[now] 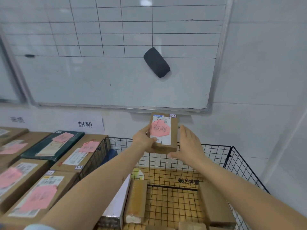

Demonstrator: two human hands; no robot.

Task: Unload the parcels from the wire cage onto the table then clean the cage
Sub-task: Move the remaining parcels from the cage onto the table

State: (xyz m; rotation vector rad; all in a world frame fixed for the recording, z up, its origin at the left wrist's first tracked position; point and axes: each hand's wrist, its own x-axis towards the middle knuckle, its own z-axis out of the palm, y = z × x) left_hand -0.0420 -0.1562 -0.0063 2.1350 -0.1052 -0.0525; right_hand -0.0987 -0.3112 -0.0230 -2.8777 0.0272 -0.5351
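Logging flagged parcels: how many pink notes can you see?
6 pink notes: one note on the held parcel above the wire cage; five on table parcels: dark green parcel, brown parcel beside it, three nearer left. Cage parcels may hide others.

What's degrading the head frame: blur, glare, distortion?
Head view: the wide-angle lens bends and slants the whiteboard frame. Head view: one lamp glare spot sits at the whiteboard's top edge. Head view: the table parcels near the left edge are smeared, while the held parcel and its pink note are fairly sharp. Head view: the light is even, with a soft shadow on the wall behind the held parcel.
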